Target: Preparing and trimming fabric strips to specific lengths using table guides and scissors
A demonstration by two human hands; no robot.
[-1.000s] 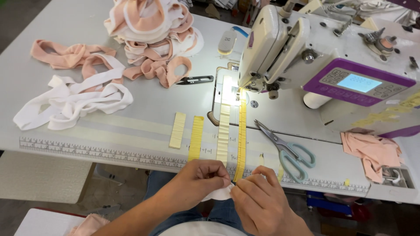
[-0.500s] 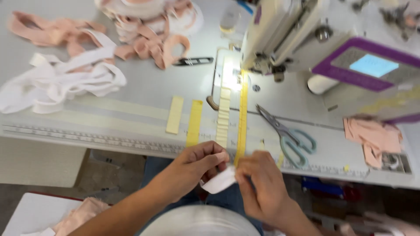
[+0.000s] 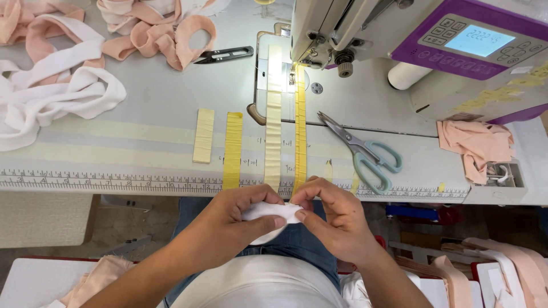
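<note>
**Head camera: both hands pinch a small white fabric piece at the table edge**

Head view looks down on the left hand [image 3: 228, 225] and the right hand [image 3: 334, 219], which meet over the person's lap, just below the front edge of the sewing table [image 3: 142, 102]. Between them sits a small white fabric piece [image 3: 268, 212]; fingers and thumbs of both hands are closed on it, the left from its left side, the right from its right end.

Just above the grip, two long yellow tape strips [image 3: 299, 131] run from the table edge up to the sewing machine [image 3: 365, 34]. Up and to the left of the grip lie two shorter yellow strips [image 3: 232, 149]. Teal-handled scissors [image 3: 365, 154] lie up and to the right, near the right hand but apart from it. Well above, black thread snips [image 3: 225, 55] rest beside peach fabric loops [image 3: 165, 37], with white elastic bands [image 3: 63, 100] far to the upper left.
</note>
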